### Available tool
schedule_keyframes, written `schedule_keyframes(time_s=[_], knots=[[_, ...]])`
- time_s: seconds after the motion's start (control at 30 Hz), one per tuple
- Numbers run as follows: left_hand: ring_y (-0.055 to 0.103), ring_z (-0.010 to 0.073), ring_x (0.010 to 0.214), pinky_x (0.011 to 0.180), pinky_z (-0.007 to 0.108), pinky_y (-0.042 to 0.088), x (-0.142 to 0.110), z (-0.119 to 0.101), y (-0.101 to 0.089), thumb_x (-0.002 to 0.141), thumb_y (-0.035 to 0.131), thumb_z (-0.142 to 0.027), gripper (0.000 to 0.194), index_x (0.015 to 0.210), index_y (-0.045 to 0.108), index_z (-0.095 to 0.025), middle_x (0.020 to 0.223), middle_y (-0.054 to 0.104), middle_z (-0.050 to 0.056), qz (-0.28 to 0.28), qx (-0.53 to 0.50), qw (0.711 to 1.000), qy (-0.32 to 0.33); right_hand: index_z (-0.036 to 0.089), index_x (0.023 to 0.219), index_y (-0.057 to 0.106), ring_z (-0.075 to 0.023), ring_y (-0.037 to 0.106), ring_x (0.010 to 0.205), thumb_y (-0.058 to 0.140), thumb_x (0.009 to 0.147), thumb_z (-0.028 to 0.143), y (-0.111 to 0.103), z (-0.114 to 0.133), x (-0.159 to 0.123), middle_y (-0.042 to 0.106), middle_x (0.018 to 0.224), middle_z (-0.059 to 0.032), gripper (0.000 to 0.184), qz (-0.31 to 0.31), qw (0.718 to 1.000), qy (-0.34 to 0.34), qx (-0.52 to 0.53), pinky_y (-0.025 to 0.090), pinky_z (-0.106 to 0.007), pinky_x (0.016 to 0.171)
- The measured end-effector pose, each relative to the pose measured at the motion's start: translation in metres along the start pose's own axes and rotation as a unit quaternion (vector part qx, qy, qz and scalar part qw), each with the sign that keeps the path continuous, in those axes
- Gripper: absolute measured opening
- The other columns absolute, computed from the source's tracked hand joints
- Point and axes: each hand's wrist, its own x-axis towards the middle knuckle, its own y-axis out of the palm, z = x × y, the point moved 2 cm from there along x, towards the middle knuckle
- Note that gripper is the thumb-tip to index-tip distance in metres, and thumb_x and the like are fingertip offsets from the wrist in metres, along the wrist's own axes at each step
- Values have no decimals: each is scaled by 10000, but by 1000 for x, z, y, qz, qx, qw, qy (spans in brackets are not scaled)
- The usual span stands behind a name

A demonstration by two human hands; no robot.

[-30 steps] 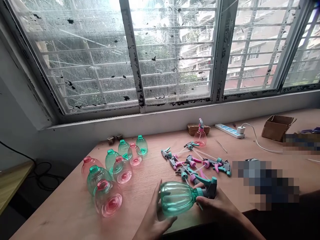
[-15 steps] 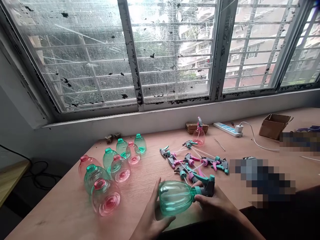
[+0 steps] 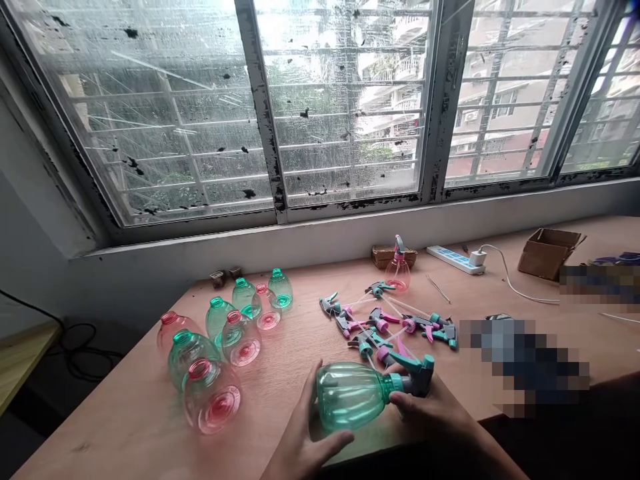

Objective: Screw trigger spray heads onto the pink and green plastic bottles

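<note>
A clear green spray bottle (image 3: 350, 397) lies on its side between my hands, its teal-and-grey trigger head (image 3: 417, 375) pointing right. My left hand (image 3: 310, 433) cups the bottle's base, thumb below and fingers behind. At the neck, my right hand (image 3: 427, 403) pinches the teal collar where the head meets the bottle. Just beyond the hands lies a pile of loose trigger sprayers (image 3: 383, 323) in teal, pink and grey, with thin white tubes. To the left stand several open bottles without heads, among them a pink bottle (image 3: 213, 400) and a green bottle (image 3: 193, 357).
A pink spray bottle (image 3: 398, 272) with its head on stands by a small cardboard tray (image 3: 380, 256) near the window. Further right are a white power strip (image 3: 455, 259) with a plugged-in cable and an open cardboard box (image 3: 545, 257). A blurred-out patch covers the table's right side.
The green bottle stays in both hands with nearly the same hold; its trigger head has turned slightly. The whole view has shifted a little. The other bottles and sprayers stay put.
</note>
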Motion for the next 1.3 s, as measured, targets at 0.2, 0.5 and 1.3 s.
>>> schedule_keyframes(time_s=[0.2,0.5,1.3], knots=[[328,317,1490,1253,507,188,1,1,1,776,821,-349,1113,1581,53,-320,1623,349,108,20,14,1000,16,159,1010,626,-109,543,486,846,751,444,1,2,-1,586,568,53,444,5,1000,-9,19,459,-233,502],[274,353,1509,1233,506,257,-3,0,0,834,747,-443,906,1557,237,-248,1637,314,142,-11,-12,1000,-8,161,977,638,-95,550,491,854,751,420,0,3,-1,631,649,28,405,24,999,-4,26,420,-212,484],[319,383,1485,1223,538,258,-3,-1,1,682,897,-391,1139,1567,182,-329,1634,317,132,4,-75,997,-9,163,983,640,-129,572,513,843,745,458,2,6,-2,627,612,28,430,12,1000,-14,-4,444,-254,516]])
